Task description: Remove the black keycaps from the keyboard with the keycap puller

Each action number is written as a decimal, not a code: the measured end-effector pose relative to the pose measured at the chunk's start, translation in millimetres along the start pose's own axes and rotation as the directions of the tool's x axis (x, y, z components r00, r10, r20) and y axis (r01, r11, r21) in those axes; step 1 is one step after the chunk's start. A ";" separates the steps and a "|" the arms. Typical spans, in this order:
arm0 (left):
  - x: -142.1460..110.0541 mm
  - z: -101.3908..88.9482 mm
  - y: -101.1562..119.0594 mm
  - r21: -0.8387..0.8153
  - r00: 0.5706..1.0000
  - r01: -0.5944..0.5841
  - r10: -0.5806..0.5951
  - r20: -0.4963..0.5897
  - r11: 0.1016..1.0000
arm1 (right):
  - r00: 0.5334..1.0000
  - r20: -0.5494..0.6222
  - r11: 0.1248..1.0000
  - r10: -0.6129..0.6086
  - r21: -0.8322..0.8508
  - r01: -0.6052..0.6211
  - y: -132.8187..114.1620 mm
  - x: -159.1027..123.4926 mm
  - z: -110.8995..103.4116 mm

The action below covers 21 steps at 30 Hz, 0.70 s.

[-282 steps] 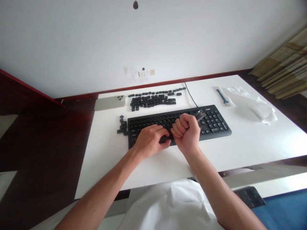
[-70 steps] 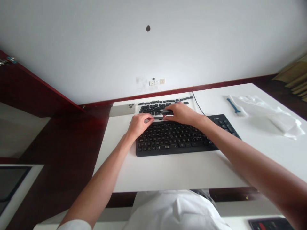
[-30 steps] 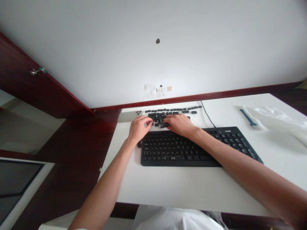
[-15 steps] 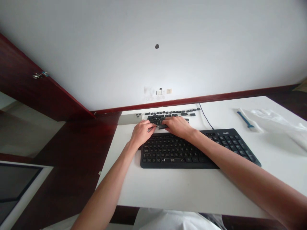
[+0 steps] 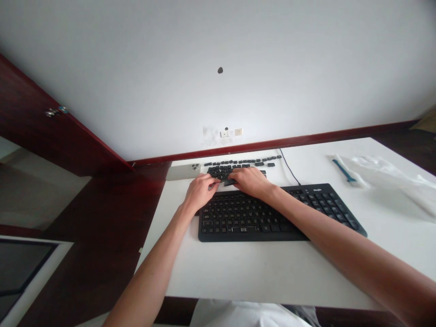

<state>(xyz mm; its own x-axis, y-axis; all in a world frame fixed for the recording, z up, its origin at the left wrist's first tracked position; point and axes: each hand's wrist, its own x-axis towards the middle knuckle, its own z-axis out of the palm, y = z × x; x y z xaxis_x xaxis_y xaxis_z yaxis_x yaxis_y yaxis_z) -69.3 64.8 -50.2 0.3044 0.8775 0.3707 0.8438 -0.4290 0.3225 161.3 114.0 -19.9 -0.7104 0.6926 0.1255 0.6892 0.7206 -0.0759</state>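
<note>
My left hand [image 5: 201,190] is closed in a pinch above the far left corner of the black keyboard [image 5: 245,236]. What lies between its fingertips is too small to make out. Just to its right, my right hand [image 5: 250,179] has its fingers closed on a long black keycap [image 5: 229,182], whose left end points toward the left fingertips. Its forearm crosses over the keyboard and hides part of the keys. Behind both hands, loose black keycaps [image 5: 218,172] lie in rows on the white table [image 5: 265,265], partly covered by the right hand.
A phone [image 5: 182,171] lies at the table's far left corner. On the right are a blue-handled brush [image 5: 344,170] and a crumpled clear plastic bag [image 5: 391,175]. The keyboard's cable [image 5: 289,167] runs to the back edge, near the wall sockets [image 5: 231,133].
The view has shifted slightly. Both hands stay at the same spot beyond the keyboard, and the long black keycap has tilted a little.
</note>
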 end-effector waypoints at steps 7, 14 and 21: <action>-0.7 -3.4 3.3 0.013 1.000 -0.022 0.021 0.019 1.000 | 0.999 0.017 0.999 -0.033 0.003 0.033 -1.8 -2.2 -7.5; -0.4 -8.1 3.5 0.025 0.999 -0.031 0.030 0.038 0.999 | 0.998 0.027 0.998 -0.048 0.034 0.048 -0.6 -4.0 -6.1; -1.6 -27.7 -28.7 0.041 0.966 0.166 -0.154 -0.207 0.985 | 0.998 0.029 0.995 -0.063 0.079 0.060 -8.6 -3.6 -4.6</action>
<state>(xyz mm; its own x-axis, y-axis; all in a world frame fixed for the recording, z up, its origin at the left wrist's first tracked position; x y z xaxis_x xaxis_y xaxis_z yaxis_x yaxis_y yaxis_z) -106.2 69.8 -35.9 0.0720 0.8694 0.4889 0.9001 -0.2678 0.3436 158.6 105.1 -15.1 -0.7560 0.6467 0.1014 0.6316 0.7613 -0.1466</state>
